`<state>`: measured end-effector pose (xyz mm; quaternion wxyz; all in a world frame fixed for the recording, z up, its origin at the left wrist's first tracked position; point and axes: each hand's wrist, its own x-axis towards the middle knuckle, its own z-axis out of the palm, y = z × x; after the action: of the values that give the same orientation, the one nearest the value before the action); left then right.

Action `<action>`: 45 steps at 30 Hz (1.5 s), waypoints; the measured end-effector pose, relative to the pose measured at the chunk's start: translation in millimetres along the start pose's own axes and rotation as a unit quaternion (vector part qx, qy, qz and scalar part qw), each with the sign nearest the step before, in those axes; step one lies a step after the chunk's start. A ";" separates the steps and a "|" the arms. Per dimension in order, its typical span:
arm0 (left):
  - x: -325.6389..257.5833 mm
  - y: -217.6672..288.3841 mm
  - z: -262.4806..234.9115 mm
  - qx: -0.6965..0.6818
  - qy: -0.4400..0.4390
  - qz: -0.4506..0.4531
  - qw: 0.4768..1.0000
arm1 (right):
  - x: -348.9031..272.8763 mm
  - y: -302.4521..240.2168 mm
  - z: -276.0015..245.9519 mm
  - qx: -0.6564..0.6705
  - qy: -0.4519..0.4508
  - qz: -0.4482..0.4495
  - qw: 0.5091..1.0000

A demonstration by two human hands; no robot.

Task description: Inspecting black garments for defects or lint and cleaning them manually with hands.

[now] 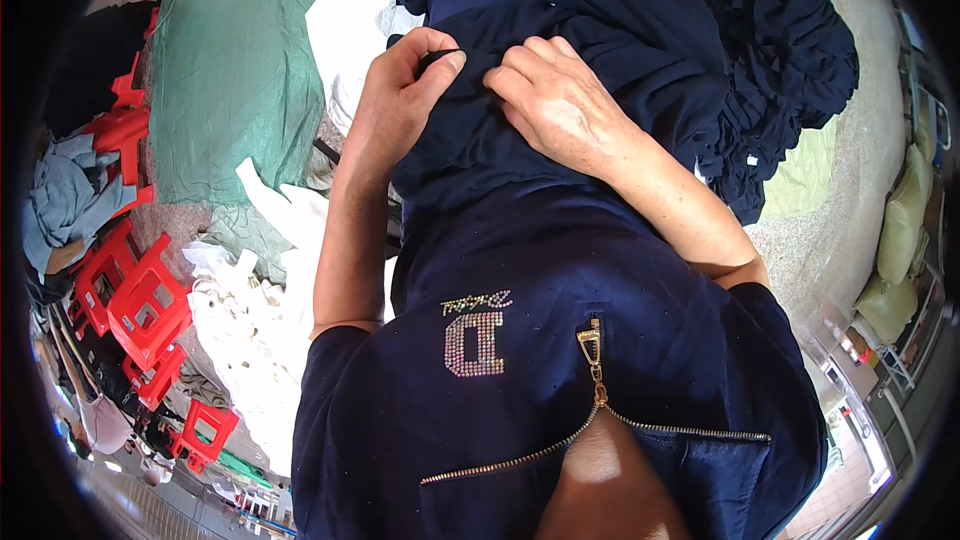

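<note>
A dark navy cloth (480,130) lies gathered over my lap and spreads away from me in loose folds. My left hand (400,90) pinches an edge of it between thumb and forefinger. Close to its right, my right hand (560,105) is closed on the same cloth with the fingers curled down; the fingertips are partly hidden. Beyond both hands, a large heap of ruffled dark fabric (770,30) runs to the far right.
To the left lie a green sheet (235,70) and white cloth (255,330). Several red plastic stools (150,305) stand farther left, with grey-blue cloth (75,190) on some. Olive-green sacks (900,230) rest on a metal rack at the right edge.
</note>
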<state>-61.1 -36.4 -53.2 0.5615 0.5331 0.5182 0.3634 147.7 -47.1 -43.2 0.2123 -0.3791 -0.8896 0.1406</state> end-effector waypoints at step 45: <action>-17.7 17.8 0.8 0.092 -0.077 0.069 0.990 | -4.8 -7.0 10.7 0.333 0.080 0.166 0.925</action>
<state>-61.3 -50.6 -32.5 0.5220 0.6434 0.4662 0.3101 141.1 -56.3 -50.9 0.3705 -0.4389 -0.6957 0.4315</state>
